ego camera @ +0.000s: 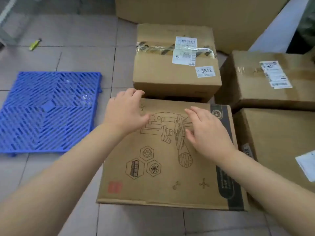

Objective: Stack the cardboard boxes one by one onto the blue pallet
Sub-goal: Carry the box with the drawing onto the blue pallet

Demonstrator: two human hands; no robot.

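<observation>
A cardboard box with printed line drawings [162, 176] lies on the tiled floor right in front of me. My left hand [126, 111] rests on its far left corner, fingers curled over the far edge. My right hand [206, 132] hovers flat over the box top near the middle, fingers apart, holding nothing. The blue pallet [47, 113] lies bare on the floor to the left. Behind the printed box stands a taped box with white labels [170, 74]. Two more labelled boxes, one behind the other [265, 82] [281, 142], sit to the right.
A big cardboard carton [196, 9] stands at the back. A small yellow-green tool [35, 44] lies on the tiles at the far left. A white panel [279, 26] leans at the upper right. Bare tiles separate the pallet from the boxes.
</observation>
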